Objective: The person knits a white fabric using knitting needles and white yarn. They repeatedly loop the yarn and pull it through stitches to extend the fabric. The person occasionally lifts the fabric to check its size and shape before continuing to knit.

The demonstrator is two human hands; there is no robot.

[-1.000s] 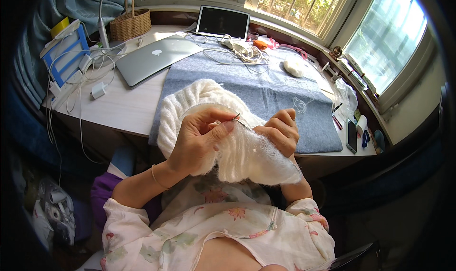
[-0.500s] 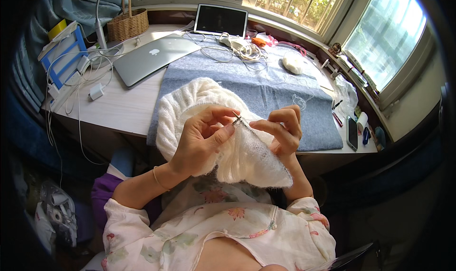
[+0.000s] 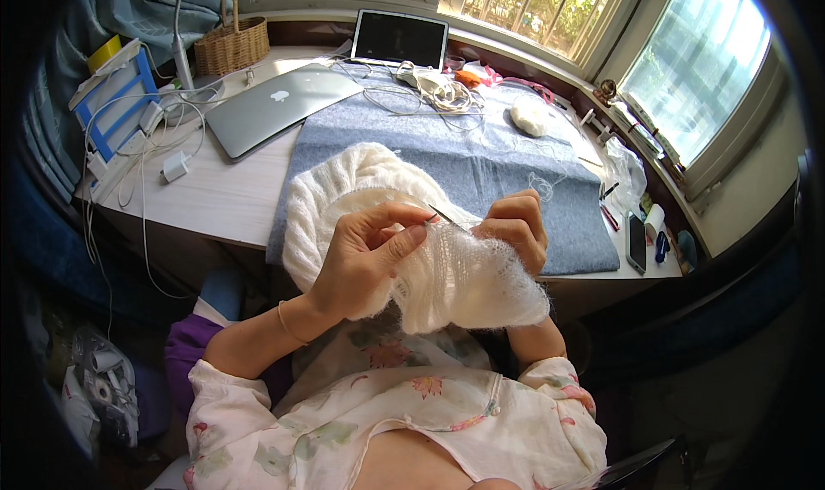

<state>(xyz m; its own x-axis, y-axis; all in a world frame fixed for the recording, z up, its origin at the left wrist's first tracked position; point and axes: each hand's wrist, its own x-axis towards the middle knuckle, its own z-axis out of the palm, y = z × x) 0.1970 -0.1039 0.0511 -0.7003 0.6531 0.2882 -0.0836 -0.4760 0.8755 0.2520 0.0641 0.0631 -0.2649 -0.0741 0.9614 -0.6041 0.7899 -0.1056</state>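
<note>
Between my hands hangs a fluffy white knitted piece [image 3: 464,280], its bulk heaped on the blue-grey mat's front part and its edge over my lap. My left hand [image 3: 365,249] is closed, thumb and forefinger pinching the knitting's top edge. In my right hand [image 3: 516,232] the fingers are curled round a thin dark knitting needle [image 3: 449,219], whose tip points up and left by my left fingertips. Part of the knitting drapes over my right wrist. A ball of white yarn [image 3: 530,116] lies farther back on the mat, with loose strands near it.
The blue-grey mat [image 3: 567,219] covers part of a pale desk. A closed silver laptop [image 3: 279,108], a tablet [image 3: 400,39], a tangle of white cables [image 3: 451,91] and a wicker basket [image 3: 232,45] stand toward the back. At right lies a phone [image 3: 636,241], near pens.
My right hand has closed on the needle, its forefinger no longer stretched toward the left hand. The needle shows longer between my hands, and the knitting's free corner has swung right and up.
</note>
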